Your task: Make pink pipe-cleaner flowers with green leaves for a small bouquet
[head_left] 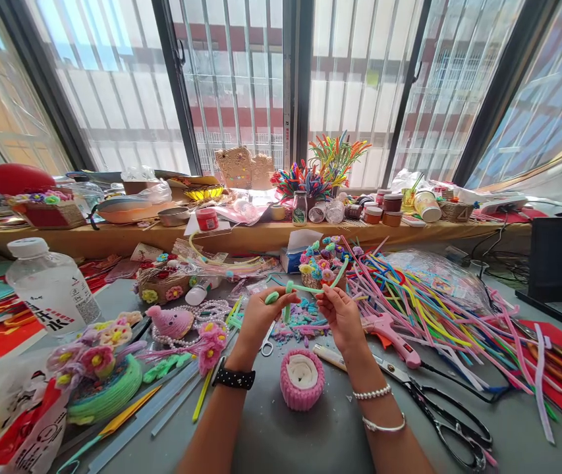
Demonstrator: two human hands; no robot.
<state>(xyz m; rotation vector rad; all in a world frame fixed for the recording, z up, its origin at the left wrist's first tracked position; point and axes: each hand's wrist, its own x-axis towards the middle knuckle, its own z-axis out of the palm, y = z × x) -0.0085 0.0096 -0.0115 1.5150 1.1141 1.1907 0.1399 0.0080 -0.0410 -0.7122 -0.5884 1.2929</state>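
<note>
While the left hand grips a green stem, the right hand pinches it too.
A pink pot stands at six o'clock, black scissors at four.

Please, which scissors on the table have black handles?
The big scissors by the right forearm: their handles are black, whereas the small scissors near the left hand show a pale loop.

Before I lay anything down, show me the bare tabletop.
Bare grey tabletop: this side of the ribbed pink pot, between your forearms; a smaller patch right of the black-handled scissors. Crowded: far right, under multicoloured fuzzy stems; left, around the clear plastic bottle.
</note>
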